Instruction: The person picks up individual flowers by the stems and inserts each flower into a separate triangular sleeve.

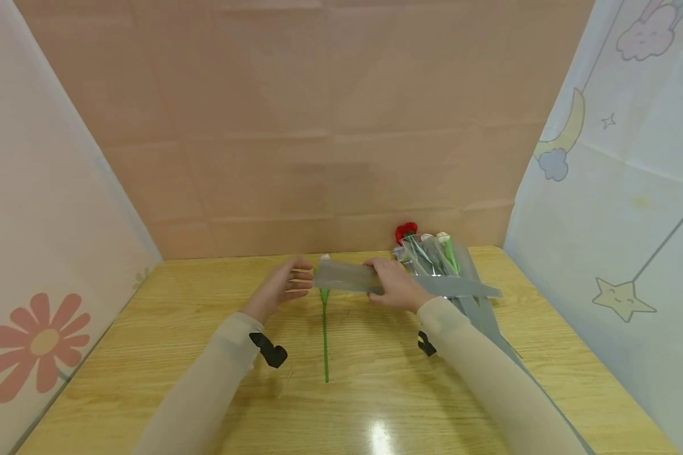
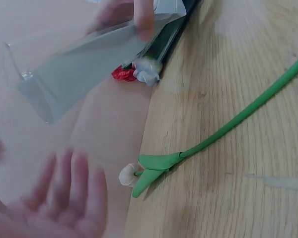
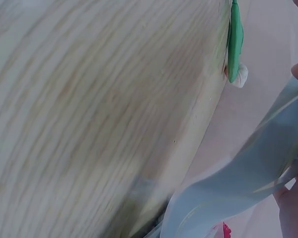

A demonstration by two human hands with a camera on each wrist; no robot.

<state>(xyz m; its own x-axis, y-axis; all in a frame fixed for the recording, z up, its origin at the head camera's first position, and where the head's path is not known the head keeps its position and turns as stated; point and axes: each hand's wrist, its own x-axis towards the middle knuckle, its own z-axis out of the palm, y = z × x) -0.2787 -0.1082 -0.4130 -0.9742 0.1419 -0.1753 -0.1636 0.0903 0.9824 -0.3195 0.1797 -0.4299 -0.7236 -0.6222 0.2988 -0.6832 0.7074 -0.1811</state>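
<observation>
Over the far middle of the table my right hand (image 1: 395, 284) grips a long, grey translucent flower sleeve (image 1: 341, 276), thumb on one side and fingers on the other. The sleeve is held crosswise, its end reaching toward my left hand (image 1: 273, 287). That left hand has its fingers extended and holds nothing; in the left wrist view its fingers (image 2: 79, 186) look blurred. Between the hands an artificial flower (image 1: 326, 341) lies on the table, its long green stem pointing toward me. In the left wrist view its small white bud (image 2: 128, 174) and green leaves (image 2: 159, 162) show near the table's far edge.
At the back right lie several wrapped flowers, among them a red bloom (image 1: 406, 231) and a white one (image 1: 443, 237) in clear wrap. More grey sleeves (image 1: 484, 316) stretch along the right side beneath my right arm. A pinkish backdrop (image 1: 319, 158) stands behind the wooden table (image 1: 205, 316).
</observation>
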